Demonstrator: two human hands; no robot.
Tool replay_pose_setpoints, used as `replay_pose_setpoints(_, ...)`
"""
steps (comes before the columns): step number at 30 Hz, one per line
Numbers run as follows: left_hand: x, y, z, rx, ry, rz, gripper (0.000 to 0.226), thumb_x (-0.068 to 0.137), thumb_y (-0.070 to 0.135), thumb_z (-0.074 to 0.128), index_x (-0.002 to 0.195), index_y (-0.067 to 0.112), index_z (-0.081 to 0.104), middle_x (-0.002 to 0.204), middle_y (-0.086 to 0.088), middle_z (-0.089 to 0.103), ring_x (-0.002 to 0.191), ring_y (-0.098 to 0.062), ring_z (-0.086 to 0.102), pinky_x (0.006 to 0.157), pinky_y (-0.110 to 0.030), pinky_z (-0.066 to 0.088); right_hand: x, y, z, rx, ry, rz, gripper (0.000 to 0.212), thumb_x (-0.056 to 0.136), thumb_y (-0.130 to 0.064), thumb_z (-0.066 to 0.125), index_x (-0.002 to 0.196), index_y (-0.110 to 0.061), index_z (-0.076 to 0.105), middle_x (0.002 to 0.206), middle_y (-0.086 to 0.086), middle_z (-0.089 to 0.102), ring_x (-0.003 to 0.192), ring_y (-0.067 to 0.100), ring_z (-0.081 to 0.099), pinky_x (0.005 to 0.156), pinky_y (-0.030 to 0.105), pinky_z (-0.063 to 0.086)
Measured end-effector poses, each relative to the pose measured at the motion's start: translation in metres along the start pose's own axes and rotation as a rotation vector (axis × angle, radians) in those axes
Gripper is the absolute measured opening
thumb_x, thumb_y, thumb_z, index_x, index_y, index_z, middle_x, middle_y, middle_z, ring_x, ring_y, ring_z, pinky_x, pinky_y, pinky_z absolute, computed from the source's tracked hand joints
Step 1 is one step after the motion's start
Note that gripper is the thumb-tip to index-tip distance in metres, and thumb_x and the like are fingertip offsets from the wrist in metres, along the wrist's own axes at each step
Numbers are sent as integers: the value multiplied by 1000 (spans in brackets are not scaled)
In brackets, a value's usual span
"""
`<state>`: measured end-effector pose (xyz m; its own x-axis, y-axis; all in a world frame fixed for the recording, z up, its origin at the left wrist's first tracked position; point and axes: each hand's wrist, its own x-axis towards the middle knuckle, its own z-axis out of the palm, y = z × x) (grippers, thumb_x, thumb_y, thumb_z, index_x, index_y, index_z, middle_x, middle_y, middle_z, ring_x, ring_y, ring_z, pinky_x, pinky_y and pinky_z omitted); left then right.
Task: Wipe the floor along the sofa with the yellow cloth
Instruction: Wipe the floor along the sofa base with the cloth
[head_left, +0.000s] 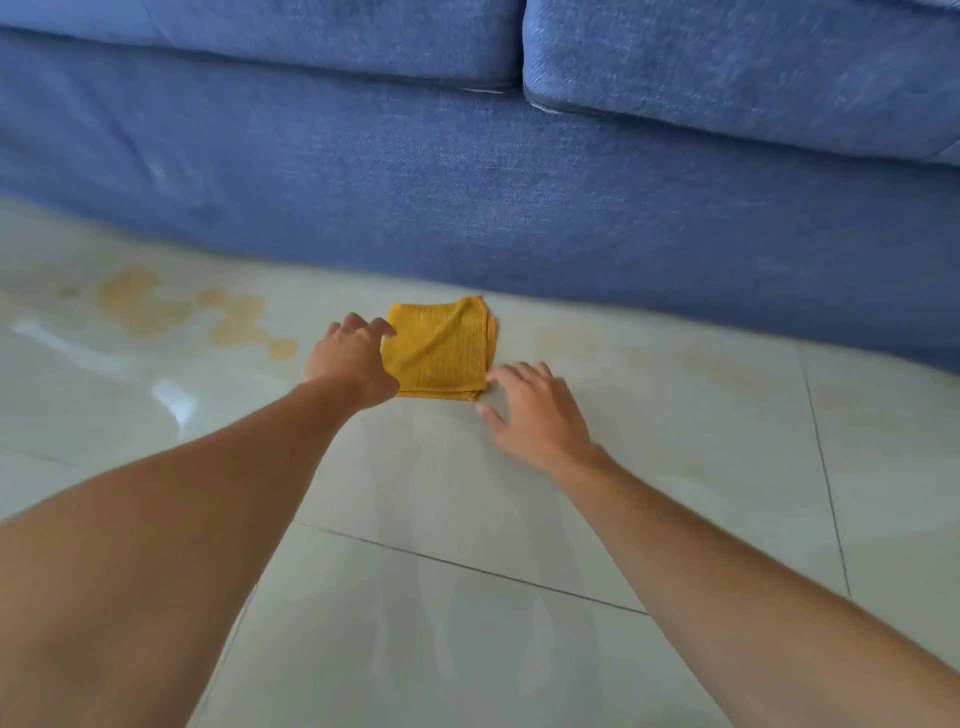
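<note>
Yellow cloth is folded into a rough square, laid flat on the tiled floor just in front of the blue sofa base, a strip of bare tile seen between them. Left hand is placed at the cloth's left edge, fingers curled onto the near-left part; whether the fabric is pinched or only touched cannot be told. Right hand is spread, fingers loose, nothing gripped, fingertips at the cloth's near-right corner. Yellowish stains are seen on the floor left of the cloth, fainter ones to its right. Two seat cushions are visible above the sofa base.
</note>
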<state>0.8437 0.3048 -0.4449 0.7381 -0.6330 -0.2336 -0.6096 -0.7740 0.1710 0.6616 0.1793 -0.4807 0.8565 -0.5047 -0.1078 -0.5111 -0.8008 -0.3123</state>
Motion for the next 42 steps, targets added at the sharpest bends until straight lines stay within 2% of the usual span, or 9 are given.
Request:
replay_pose_setpoints(3,10,18,18,-66,52,-32,56,90,29,62,143,20,46,143,-11,46,134,-31,43,103,-46,44,-34,31,29,-51,190,135,40,88,-39,48,114,-14,65,111,7,68,102,31,61,85,41,50)
replay_pose_setpoints(5,20,35,31,-114,70,-18,55,95,36,54,146,19,43,149,-10,41,138,-29,38,107,-47,42,-53,52,43,-70,271,175,44,91,-37,43,121,-11,63,122,10,66,107,31,61,92,41,50)
replay_pose_setpoints(9,45,58,59,-109,107,57,57,100,43,41,153,27,31,163,-13,20,151,-31,15,121,-45,24,-69,75,68,-69,290,84,48,97,-31,41,136,-7,55,147,12,51,134,31,47,113,46,36)
replay_pose_setpoints(16,77,30,98,51,53,-38,60,97,64,17,154,49,6,166,-14,-6,152,-40,-3,123,-53,-1,-73,77,76,-77,315,63,49,99,-29,42,142,-8,49,154,11,43,142,29,38,117,47,29)
replay_pose_setpoints(21,98,46,103,138,163,29,74,94,68,15,158,32,6,165,-22,-8,153,-36,-11,120,-51,-12,-72,77,79,-81,345,75,49,98,-28,44,141,-6,50,152,12,44,141,30,39,117,48,31)
replay_pose_setpoints(25,109,87,110,60,154,85,76,99,56,18,159,12,3,165,-21,-5,154,-32,-5,125,-46,-4,-71,76,77,-27,394,59,46,97,-24,43,138,-4,54,150,12,48,140,29,41,115,48,33)
replay_pose_setpoints(29,101,94,112,103,132,215,66,93,70,15,154,47,3,163,-27,-6,152,-41,-3,124,-51,-4,-74,78,72,132,512,62,43,96,-18,43,134,-5,58,146,10,52,137,29,45,115,48,35)
replay_pose_setpoints(33,68,90,119,123,120,309,70,88,77,16,152,53,5,164,-25,-6,152,-42,-1,124,-52,0,-76,96,61,71,593,139,43,95,-20,43,132,-5,59,143,12,55,132,34,49,116,47,32)
replay_pose_setpoints(42,-62,25,142,112,187,306,80,79,86,22,152,52,17,162,-30,5,149,-48,10,122,-57,10,-102,124,55,-107,292,383,60,94,-38,25,146,-16,45,155,11,40,144,34,34,120,54,20)
